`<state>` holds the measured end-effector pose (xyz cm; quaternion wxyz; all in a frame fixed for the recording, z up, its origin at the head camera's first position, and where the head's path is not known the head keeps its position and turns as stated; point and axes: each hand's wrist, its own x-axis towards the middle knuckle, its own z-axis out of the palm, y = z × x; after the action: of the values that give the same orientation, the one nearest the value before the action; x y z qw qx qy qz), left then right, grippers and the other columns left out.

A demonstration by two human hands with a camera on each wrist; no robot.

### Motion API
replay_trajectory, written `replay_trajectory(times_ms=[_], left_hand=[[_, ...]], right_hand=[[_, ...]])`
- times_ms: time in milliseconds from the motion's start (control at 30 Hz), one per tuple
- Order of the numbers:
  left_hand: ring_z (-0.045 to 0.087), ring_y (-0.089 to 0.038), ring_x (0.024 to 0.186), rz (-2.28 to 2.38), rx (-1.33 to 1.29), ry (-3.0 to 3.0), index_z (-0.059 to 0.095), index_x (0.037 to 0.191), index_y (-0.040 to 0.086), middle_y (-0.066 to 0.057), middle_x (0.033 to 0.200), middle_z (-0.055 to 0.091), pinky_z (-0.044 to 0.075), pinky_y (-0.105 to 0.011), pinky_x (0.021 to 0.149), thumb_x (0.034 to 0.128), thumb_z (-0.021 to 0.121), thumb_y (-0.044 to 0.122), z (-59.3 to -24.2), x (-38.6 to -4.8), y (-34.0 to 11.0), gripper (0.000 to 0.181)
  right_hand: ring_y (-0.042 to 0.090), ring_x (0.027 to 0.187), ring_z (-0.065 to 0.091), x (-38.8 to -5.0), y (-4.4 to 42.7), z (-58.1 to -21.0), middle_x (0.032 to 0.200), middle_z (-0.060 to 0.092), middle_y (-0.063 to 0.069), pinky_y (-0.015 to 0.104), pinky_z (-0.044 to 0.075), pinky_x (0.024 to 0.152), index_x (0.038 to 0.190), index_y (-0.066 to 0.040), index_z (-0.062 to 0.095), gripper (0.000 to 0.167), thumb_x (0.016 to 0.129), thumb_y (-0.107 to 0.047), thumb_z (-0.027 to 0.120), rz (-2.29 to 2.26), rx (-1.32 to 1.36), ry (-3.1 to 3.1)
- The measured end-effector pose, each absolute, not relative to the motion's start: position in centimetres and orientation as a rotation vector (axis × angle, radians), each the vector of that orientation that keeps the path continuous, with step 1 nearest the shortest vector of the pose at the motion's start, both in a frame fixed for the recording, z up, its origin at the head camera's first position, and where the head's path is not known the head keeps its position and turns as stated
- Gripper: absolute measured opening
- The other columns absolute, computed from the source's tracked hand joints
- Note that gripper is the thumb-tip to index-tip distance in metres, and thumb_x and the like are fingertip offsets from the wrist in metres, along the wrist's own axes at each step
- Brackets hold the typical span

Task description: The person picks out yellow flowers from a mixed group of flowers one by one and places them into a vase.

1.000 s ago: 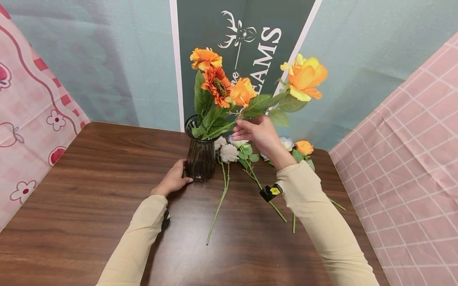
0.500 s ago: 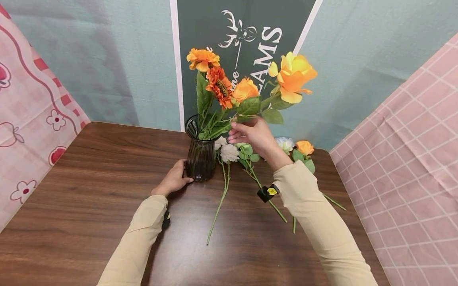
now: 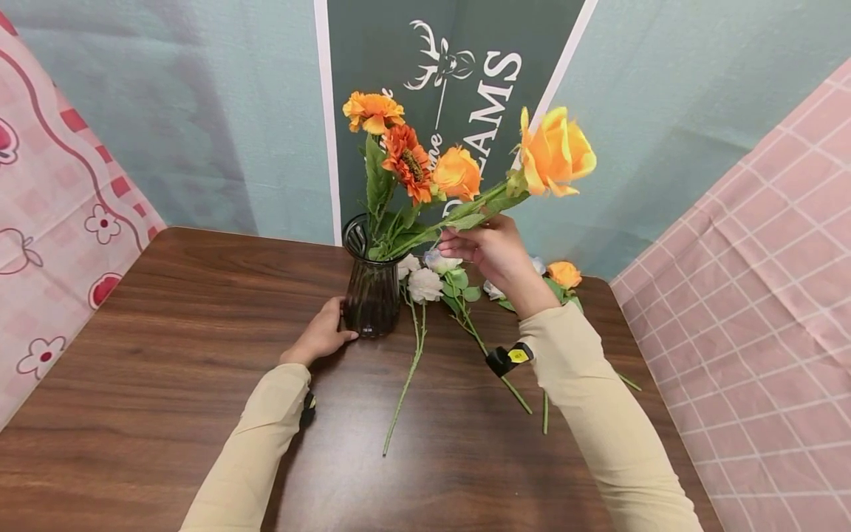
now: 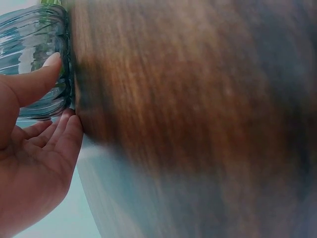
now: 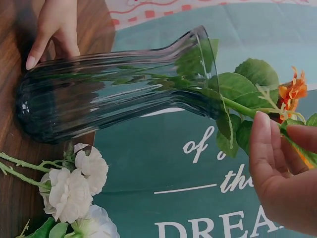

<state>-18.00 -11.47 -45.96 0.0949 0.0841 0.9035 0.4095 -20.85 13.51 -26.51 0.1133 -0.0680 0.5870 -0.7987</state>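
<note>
A dark, ribbed glass vase (image 3: pixel 372 299) stands upright on the wooden table. Low on its left side, my left hand (image 3: pixel 322 334) holds the base, the thumb in front and the other fingers partly hidden behind. My right hand (image 3: pixel 495 255) pinches the stem of a large yellow-orange rose (image 3: pixel 557 154), which leans to the right. Its stem runs down into the vase mouth. In the right wrist view, the thumb and fingers of that hand (image 5: pixel 282 183) are at the green stem (image 5: pixel 240 106) just outside the rim. An orange-red sunflower (image 3: pixel 408 162), a smaller orange rose (image 3: pixel 457 174) and an orange bloom (image 3: pixel 374 112) stand in the vase.
To the right of the vase lie white flowers (image 3: pixel 425 285), a pale bluish bloom (image 3: pixel 442 261) and another orange rose (image 3: pixel 564 274), their stems pointing toward me. A printed cloth (image 3: pixel 279 148) hangs behind the table, with pink cloths at both sides.
The large rose first swung left, then back right, and its head has turned to face right. My right hand moved with it. The left hand and vase stayed put.
</note>
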Motion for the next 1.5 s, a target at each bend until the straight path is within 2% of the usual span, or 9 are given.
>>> replay_trajectory(times_ms=[133, 333, 600, 933, 1233, 1500], left_hand=[[0.030, -0.043, 0.125, 1.208, 0.253, 2.680, 0.022, 0.135, -0.013, -0.033, 0.136, 0.028, 0.028, -0.051, 0.101, 0.0858, 0.063, 0.010, -46.0, -18.0, -11.5, 0.068], [0.031, -0.043, 0.125, 1.215, 0.253, 2.674, 0.022, 0.135, -0.013, -0.033, 0.136, 0.028, 0.028, -0.051, 0.100, 0.0860, 0.063, 0.009, -46.0, -17.9, -11.5, 0.067], [0.030, -0.043, 0.125, 1.209, 0.260, 2.674, 0.022, 0.135, -0.013, -0.033, 0.136, 0.027, 0.028, -0.051, 0.101, 0.0861, 0.063, 0.010, -45.9, -18.1, -11.5, 0.068], [0.031, -0.043, 0.124, 1.209, 0.271, 2.686, 0.023, 0.133, -0.014, -0.034, 0.134, 0.029, 0.028, -0.050, 0.100, 0.0856, 0.063, 0.008, -45.7, -18.1, -11.5, 0.066], [0.031, -0.043, 0.124, 1.191, 0.258, 2.682, 0.023, 0.134, -0.013, -0.033, 0.135, 0.029, 0.029, -0.051, 0.100, 0.0866, 0.062, 0.009, -45.7, -18.2, -11.5, 0.065], [0.031, -0.043, 0.124, 1.188, 0.242, 2.662, 0.020, 0.136, -0.012, -0.032, 0.137, 0.026, 0.029, -0.051, 0.100, 0.0868, 0.062, 0.010, -45.8, -18.1, -11.5, 0.069]], right_hand=[[0.025, 0.064, 0.066, -20.8, 13.7, -26.5, 0.072, 0.065, 0.017, 0.037, 0.054, 0.070, 0.093, 0.008, 0.054, 0.014, 0.088, 0.014, 0.043, -2.363, -0.214, 1.715], [0.025, 0.067, 0.065, -20.8, 13.4, -26.5, 0.076, 0.065, 0.016, 0.040, 0.053, 0.072, 0.093, 0.006, 0.056, 0.012, 0.087, 0.013, 0.048, -2.344, -0.258, 1.744], [0.023, 0.065, 0.065, -21.0, 12.5, -26.6, 0.075, 0.063, 0.016, 0.040, 0.052, 0.072, 0.093, 0.006, 0.053, 0.006, 0.088, 0.009, 0.050, -2.245, -0.238, 1.854], [0.020, 0.062, 0.063, -21.1, 11.9, -27.0, 0.075, 0.063, 0.014, 0.032, 0.054, 0.066, 0.098, 0.008, 0.053, 0.009, 0.090, 0.007, 0.049, -2.147, -0.209, 1.925], [0.020, 0.059, 0.062, -21.1, 11.5, -27.3, 0.069, 0.063, 0.013, 0.035, 0.054, 0.065, 0.090, 0.005, 0.052, 0.008, 0.092, 0.007, 0.044, -2.071, -0.169, 1.973], [0.020, 0.060, 0.062, -20.9, 11.9, -27.5, 0.072, 0.062, 0.015, 0.036, 0.054, 0.065, 0.090, 0.008, 0.053, 0.005, 0.090, 0.007, 0.048, -2.037, -0.221, 1.985]])
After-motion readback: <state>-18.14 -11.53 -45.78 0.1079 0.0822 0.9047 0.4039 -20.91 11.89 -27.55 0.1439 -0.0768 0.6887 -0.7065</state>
